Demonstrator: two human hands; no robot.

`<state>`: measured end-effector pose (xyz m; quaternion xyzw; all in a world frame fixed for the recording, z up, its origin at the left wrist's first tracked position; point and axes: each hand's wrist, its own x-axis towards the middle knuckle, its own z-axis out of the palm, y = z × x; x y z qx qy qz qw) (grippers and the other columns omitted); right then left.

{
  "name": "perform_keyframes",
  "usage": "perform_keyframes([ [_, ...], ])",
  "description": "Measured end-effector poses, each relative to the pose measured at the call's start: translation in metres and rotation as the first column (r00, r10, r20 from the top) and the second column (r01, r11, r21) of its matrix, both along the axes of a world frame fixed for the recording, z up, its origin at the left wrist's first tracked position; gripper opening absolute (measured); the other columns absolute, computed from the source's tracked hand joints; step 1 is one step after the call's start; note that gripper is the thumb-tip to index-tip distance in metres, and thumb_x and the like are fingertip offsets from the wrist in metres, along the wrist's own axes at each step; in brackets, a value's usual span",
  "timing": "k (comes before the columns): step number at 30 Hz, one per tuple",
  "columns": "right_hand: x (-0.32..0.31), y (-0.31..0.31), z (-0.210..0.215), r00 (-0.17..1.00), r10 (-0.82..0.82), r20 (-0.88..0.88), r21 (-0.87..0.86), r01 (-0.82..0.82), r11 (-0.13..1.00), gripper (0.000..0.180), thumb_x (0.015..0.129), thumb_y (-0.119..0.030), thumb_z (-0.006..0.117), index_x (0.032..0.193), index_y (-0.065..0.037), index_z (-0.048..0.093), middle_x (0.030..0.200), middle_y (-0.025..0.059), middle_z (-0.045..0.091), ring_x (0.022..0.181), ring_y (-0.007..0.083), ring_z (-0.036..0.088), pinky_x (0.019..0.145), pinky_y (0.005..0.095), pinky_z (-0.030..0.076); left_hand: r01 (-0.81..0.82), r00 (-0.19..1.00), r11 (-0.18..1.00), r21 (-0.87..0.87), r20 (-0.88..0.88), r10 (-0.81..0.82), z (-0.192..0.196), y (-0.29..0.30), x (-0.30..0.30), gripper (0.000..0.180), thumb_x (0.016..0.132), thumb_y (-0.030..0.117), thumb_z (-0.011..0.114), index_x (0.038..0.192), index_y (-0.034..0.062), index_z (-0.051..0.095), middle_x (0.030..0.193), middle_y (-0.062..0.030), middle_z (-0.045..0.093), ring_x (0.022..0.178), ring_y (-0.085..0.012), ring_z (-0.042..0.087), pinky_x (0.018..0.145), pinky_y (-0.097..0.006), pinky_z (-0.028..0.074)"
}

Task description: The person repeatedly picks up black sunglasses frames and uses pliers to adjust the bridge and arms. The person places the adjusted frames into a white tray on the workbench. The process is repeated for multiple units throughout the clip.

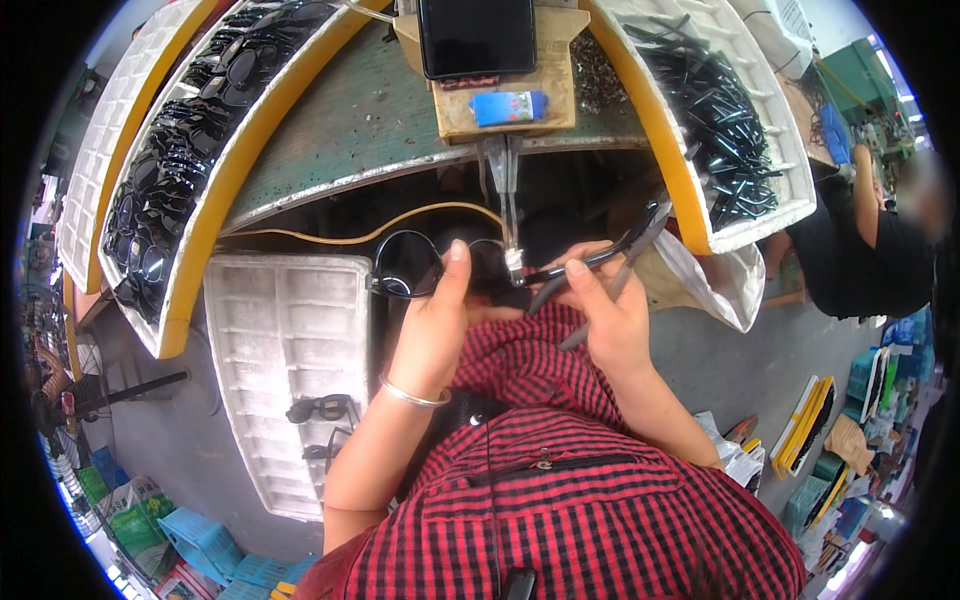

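My left hand [432, 325] grips a black sunglasses front [408, 264] by its lower rim, thumb over the frame between the round dark lenses. In my right hand [615, 318] are several slim black sunglasses temples [632, 244], pinched between thumb and fingers and fanned out. One temple's end lies close to the frame's right side; whether they touch I cannot tell. Between my hands, a thin metal holder [510, 205] reaches down from the bench edge, its tip wrapped in something white. The right-hand fingers are partly hidden behind the temples.
A foam tray [205, 215] of sunglasses fronts stands left, and another [735, 95] of black temples right. A foam tray [245, 375] with a few sunglasses lies lower left. The bench [330, 150] carries a wooden block [455, 118] with a phone [478, 40]. A co-worker [850, 250] sits right.
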<state>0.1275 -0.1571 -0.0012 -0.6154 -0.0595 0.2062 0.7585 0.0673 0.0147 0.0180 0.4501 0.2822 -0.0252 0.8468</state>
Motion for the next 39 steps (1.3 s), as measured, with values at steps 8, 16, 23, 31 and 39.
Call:
perform_keyframes([
  [8, -0.0031, 0.0037, 0.0059, 0.994, -0.051, -0.098, 0.093, 0.061, 0.994, 0.019, 0.097, -0.014, 0.057, 0.107, 0.001, 0.053, 0.097, 0.0087, 0.06, 0.088, 0.0185, 0.066, 0.079, 0.0303, 0.056, -0.017, 1.0, 1.0, -0.016, -0.016, 0.017, -0.004, 0.0021, 0.0049, 0.047, 0.101, 0.039, 0.046, 0.114, -0.0051, 0.058, 0.103, -0.015, 0.066, 0.088, -0.0288, 0.069, 0.073, -0.042, 0.06],
  [16, -0.0003, 0.0019, 0.0033, 0.988, -0.034, -0.149, 0.156, 0.058, 0.986, 0.021, 0.097, -0.014, 0.058, 0.108, 0.002, 0.052, 0.098, 0.0108, 0.059, 0.091, 0.0233, 0.067, 0.081, 0.0342, 0.058, -0.03, 0.999, 0.999, -0.042, 0.014, 0.031, -0.0005, 0.0014, 0.0039, 0.044, 0.101, 0.037, 0.047, 0.112, -0.004, 0.059, 0.103, -0.014, 0.067, 0.09, -0.0266, 0.068, 0.072, -0.041, 0.061],
  [23, 0.0014, 0.0016, 0.0045, 0.982, -0.007, -0.188, 0.186, 0.043, 0.982, 0.019, 0.098, -0.014, 0.056, 0.108, 0.001, 0.053, 0.098, 0.012, 0.06, 0.091, 0.0253, 0.067, 0.081, 0.0384, 0.058, -0.036, 0.997, 0.995, -0.092, 0.061, 0.042, -0.0055, 0.0036, 0.003, 0.038, 0.102, 0.033, 0.046, 0.111, -0.0015, 0.059, 0.103, -0.0137, 0.068, 0.092, -0.0262, 0.068, 0.071, -0.041, 0.061],
  [31, 0.0031, 0.001, 0.0024, 0.978, 0.011, -0.21, 0.222, 0.037, 0.974, 0.018, 0.098, -0.014, 0.056, 0.107, 0.001, 0.053, 0.097, 0.0127, 0.061, 0.09, 0.025, 0.066, 0.08, 0.0387, 0.058, -0.053, 0.995, 0.992, -0.113, 0.074, 0.061, -0.0067, 0.0029, 0.0027, 0.036, 0.101, 0.033, 0.047, 0.11, -0.0007, 0.059, 0.103, -0.0135, 0.068, 0.092, -0.0256, 0.068, 0.071, -0.042, 0.061],
  [39, 0.0034, 0.0008, 0.0006, 0.979, 0.013, -0.204, 0.228, 0.035, 0.973, 0.018, 0.097, -0.014, 0.056, 0.107, 0.0, 0.053, 0.097, 0.0123, 0.061, 0.089, 0.0249, 0.066, 0.078, 0.0386, 0.058, -0.059, 0.995, 0.99, -0.13, 0.074, 0.069, -0.0089, 0.0026, 0.0024, 0.036, 0.101, 0.033, 0.047, 0.11, -0.0001, 0.059, 0.102, -0.0128, 0.068, 0.091, -0.0242, 0.068, 0.071, -0.042, 0.061],
])
